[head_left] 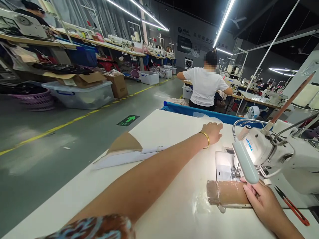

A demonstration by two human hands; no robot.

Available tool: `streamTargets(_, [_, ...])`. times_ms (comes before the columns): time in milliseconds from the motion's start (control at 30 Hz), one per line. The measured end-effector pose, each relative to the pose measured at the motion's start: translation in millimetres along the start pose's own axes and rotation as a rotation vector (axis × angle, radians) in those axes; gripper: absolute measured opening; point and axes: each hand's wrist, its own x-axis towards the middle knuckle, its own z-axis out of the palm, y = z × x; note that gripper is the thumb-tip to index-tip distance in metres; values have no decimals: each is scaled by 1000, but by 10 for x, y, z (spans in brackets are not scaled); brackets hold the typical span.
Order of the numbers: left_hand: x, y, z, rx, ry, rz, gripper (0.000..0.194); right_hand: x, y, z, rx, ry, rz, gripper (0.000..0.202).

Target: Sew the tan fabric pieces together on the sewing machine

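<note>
My left hand [211,132], with a gold bracelet at the wrist, reaches across the white table [174,179] to its far side. Its fingers are loosely bent and apart, beside a thin translucent sheet [206,117] at the table's edge. My right hand [261,197] is closed in front of the JUKI sewing machine [256,146], thumb against fingers, close to the presser foot [236,172]. What it pinches, if anything, is hidden. Under its fingertips lies a brown tape-covered pad [229,192]. A white and brown folded paper piece [129,149] lies left of my left forearm.
Red-handled thread snips [292,205] lie right of my right hand. A blue cloth trough [189,111] borders the table's far edge. Beyond it a person in a white shirt [205,86] sits with their back to me. Plastic bins [82,94] and cartons [118,85] stand across the aisle.
</note>
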Motion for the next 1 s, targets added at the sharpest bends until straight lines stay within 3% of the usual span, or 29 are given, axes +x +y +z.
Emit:
streamTargets(167, [-629, -28, -167, 30, 27, 52, 16, 4, -44, -16, 7, -10, -36, 30])
streamTargets(300, [-1270, -10, 26, 37, -77, 157, 17, 3, -69, -21, 1, 10, -44, 30])
streamTargets(400, [-1582, 18, 214, 131, -138, 192, 15, -6, -54, -30, -14, -25, -28, 31])
streamTargets(600, [-1807, 200, 400, 113, -10, 280, 20, -22, -51, -26, -4, -41, -42, 29])
streamTargets(733, [-2010, 501, 531, -210, -25, 602, 7, -44, -204, -73, 82, -55, -106, 28])
streamTargets(800, [-2071, 580, 520, -347, -32, 717, 16, -60, -288, -117, 131, -103, -125, 26])
streamTargets(900, [-1997, 496, 380, -433, 24, 599, 26, -65, -382, -155, 148, -190, -100, 30])
streamTargets(933, [-1934, 433, 325, -439, 68, 482, 26, -56, -406, -151, 137, -214, -80, 31])
streamTargets(1000, [-1794, 310, 240, -356, 49, 263, 22, -25, -451, -126, 94, -231, -37, 25])
